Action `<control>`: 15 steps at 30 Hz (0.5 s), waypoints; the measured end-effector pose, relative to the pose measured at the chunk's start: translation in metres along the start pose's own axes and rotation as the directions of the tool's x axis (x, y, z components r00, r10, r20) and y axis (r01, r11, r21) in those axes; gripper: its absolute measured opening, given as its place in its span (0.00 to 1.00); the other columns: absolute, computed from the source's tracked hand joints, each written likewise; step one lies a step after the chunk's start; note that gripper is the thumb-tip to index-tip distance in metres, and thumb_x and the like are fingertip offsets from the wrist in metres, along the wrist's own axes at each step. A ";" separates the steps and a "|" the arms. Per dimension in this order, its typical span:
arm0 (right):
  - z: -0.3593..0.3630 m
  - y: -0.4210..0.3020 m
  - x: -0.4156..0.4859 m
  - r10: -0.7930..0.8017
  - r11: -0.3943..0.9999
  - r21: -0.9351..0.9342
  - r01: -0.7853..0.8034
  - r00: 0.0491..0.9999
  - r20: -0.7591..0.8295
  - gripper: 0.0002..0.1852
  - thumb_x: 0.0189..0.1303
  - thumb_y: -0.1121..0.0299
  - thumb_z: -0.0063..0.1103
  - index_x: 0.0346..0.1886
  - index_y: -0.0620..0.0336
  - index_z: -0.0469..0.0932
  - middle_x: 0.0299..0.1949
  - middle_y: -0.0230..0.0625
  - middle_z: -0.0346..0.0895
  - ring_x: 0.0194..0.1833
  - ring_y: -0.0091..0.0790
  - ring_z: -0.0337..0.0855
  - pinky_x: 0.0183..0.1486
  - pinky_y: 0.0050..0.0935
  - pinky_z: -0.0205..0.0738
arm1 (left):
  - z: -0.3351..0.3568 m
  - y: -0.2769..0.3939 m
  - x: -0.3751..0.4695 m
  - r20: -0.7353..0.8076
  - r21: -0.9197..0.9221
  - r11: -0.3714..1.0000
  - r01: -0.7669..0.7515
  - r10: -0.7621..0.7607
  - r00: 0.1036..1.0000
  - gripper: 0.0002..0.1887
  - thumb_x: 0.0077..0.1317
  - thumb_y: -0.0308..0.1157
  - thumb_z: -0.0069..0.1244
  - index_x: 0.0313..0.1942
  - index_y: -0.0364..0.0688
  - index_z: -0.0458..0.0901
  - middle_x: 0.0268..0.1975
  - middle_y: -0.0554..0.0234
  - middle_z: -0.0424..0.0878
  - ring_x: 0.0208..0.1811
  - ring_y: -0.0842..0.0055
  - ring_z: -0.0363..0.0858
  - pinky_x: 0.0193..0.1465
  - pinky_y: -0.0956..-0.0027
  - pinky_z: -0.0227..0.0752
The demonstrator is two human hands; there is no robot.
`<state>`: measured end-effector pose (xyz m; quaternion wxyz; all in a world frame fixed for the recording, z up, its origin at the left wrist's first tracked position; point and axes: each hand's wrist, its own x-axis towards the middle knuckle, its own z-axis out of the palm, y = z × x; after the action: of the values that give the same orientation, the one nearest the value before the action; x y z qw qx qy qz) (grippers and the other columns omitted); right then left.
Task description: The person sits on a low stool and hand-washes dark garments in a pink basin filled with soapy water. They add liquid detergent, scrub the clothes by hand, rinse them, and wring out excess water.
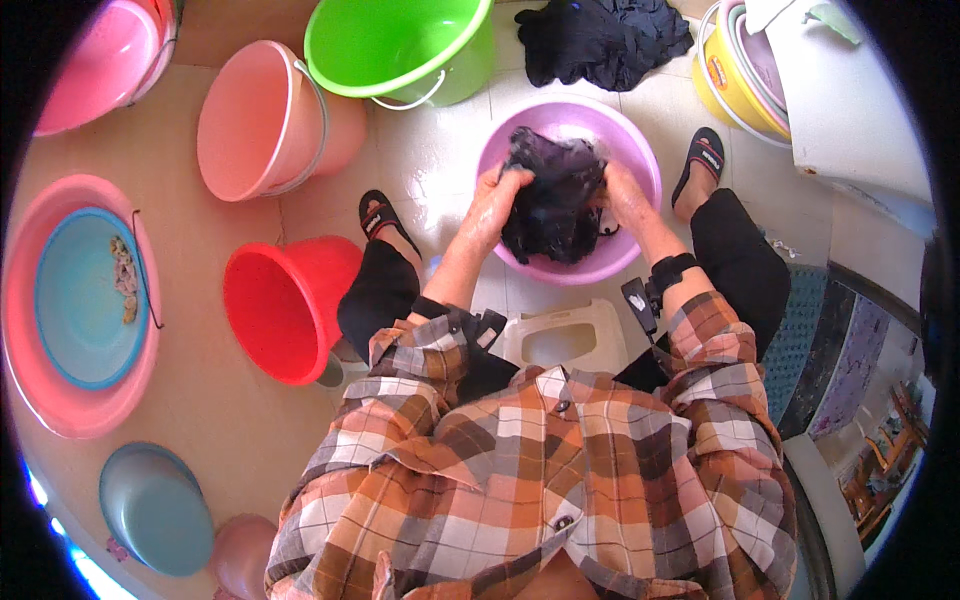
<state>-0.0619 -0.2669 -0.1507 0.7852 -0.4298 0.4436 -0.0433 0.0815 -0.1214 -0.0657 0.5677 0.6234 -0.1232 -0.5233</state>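
Note:
A dark wet garment (559, 199) is held in both hands over a purple plastic basin (646, 172) on the tiled floor. My left hand (501, 196) grips its left side, thumb on top. At the garment's right edge, my right hand (619, 191) has hold of it, with the fingers partly hidden by the cloth. A whitish patch like suds shows at the basin's upper part. Beyond the basin a heap of black cloth (604, 41) lies on the floor.
Green (465, 67), pink (337, 127) and red (334, 262) buckets stand left of the basin. Nested yellow containers (716, 82) are at the upper right, beside a white surface (862, 97). A plastic stool (611, 330) stands near my body. More basins line the far left.

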 end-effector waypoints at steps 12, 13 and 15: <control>0.096 0.016 -0.088 -0.645 0.370 -0.579 0.727 0.650 0.403 0.17 0.53 0.56 0.57 0.21 0.61 0.71 0.25 0.45 0.73 0.32 0.48 0.75 0.35 0.41 0.68 | -0.005 -0.051 0.021 0.047 -0.261 0.953 0.154 -0.147 0.988 0.15 0.62 0.37 0.46 0.45 0.38 0.74 0.43 0.60 0.78 0.41 0.73 0.78 0.48 0.69 0.72; 0.098 0.014 -0.089 -0.701 0.368 -0.560 0.742 0.617 0.357 0.16 0.54 0.58 0.57 0.20 0.61 0.71 0.22 0.46 0.72 0.28 0.49 0.75 0.31 0.42 0.68 | -0.003 -0.053 0.020 0.093 -0.056 0.998 -0.002 0.007 0.996 0.13 0.62 0.33 0.45 0.45 0.37 0.73 0.41 0.61 0.78 0.40 0.74 0.77 0.47 0.71 0.72; 0.096 0.002 -0.082 -0.689 0.355 -0.618 0.701 0.643 0.334 0.15 0.54 0.60 0.56 0.18 0.61 0.71 0.21 0.46 0.72 0.26 0.50 0.75 0.29 0.42 0.69 | 0.003 -0.058 0.017 0.140 -0.305 0.947 0.096 -0.055 0.989 0.10 0.64 0.32 0.38 0.40 0.37 0.73 0.37 0.62 0.78 0.37 0.73 0.78 0.43 0.71 0.74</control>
<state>-0.0412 -0.1677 -0.0755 0.4685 -0.8395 0.1937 -0.1955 0.0607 -0.1169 -0.1217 0.6290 0.4953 -0.0517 -0.5970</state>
